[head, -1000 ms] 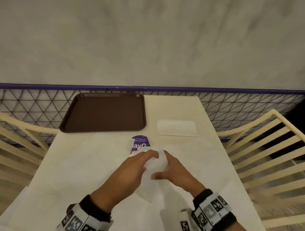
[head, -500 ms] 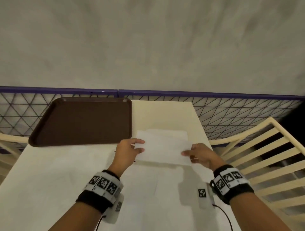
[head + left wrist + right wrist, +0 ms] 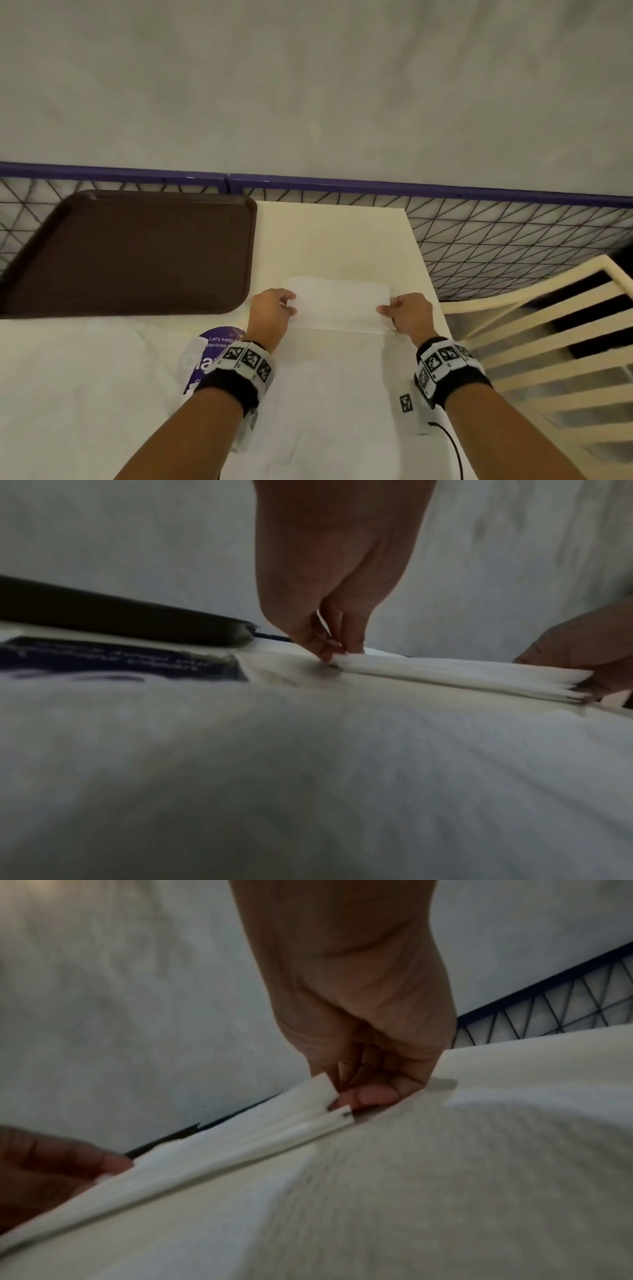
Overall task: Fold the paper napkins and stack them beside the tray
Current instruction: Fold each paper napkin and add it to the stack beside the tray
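Note:
A folded white napkin [image 3: 339,301] lies on the stack of folded napkins [image 3: 455,673] on the cream table, just right of the brown tray [image 3: 130,253]. My left hand [image 3: 274,308] pinches the napkin's left end with thumb and fingertips [image 3: 325,647]. My right hand [image 3: 404,310] pinches its right end; the right wrist view shows the napkin's corner [image 3: 322,1093] lifted against my curled fingers [image 3: 363,1096]. Unfolded white napkins [image 3: 325,394] are spread flat under my wrists.
A purple printed label [image 3: 219,346] shows on the table under my left wrist. A black mesh fence with a purple rail [image 3: 479,233] runs behind the table [image 3: 329,233]. A cream slatted chair [image 3: 548,342] stands close on the right.
Both hands carried the folded napkin away from me and lowered it onto the stack beside the tray. A second ago they were folding it near the purple label.

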Demonstrator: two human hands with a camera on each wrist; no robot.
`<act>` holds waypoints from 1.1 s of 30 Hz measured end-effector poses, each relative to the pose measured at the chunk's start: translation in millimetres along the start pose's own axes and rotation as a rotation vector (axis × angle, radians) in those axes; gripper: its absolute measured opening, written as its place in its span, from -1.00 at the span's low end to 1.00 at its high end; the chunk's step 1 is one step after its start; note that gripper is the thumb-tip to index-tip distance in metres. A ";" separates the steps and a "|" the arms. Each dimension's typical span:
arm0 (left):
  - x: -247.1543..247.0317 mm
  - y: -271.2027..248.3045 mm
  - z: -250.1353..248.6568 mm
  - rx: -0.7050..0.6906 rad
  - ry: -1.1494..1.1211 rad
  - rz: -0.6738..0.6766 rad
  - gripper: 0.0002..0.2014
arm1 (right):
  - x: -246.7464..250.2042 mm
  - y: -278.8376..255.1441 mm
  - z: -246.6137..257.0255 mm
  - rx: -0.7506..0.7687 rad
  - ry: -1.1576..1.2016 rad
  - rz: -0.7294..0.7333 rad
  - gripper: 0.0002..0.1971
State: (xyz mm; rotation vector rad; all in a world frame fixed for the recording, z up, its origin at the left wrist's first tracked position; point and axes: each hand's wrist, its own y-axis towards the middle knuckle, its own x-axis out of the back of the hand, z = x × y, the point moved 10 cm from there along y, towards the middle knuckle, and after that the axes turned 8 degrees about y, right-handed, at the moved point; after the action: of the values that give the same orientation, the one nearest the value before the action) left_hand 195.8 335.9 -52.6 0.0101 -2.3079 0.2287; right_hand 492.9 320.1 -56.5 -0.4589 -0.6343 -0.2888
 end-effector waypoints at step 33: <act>173.4 -115.2 203.9 0.140 0.585 0.221 -0.30 | -28.4 -259.1 21.8 0.228 0.185 0.026 -0.41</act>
State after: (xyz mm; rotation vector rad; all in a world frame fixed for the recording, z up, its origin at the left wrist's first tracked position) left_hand -61.5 199.6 -42.8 -0.2140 -1.7051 0.4420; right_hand 358.0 111.1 24.4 -0.2186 -0.4734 -0.2282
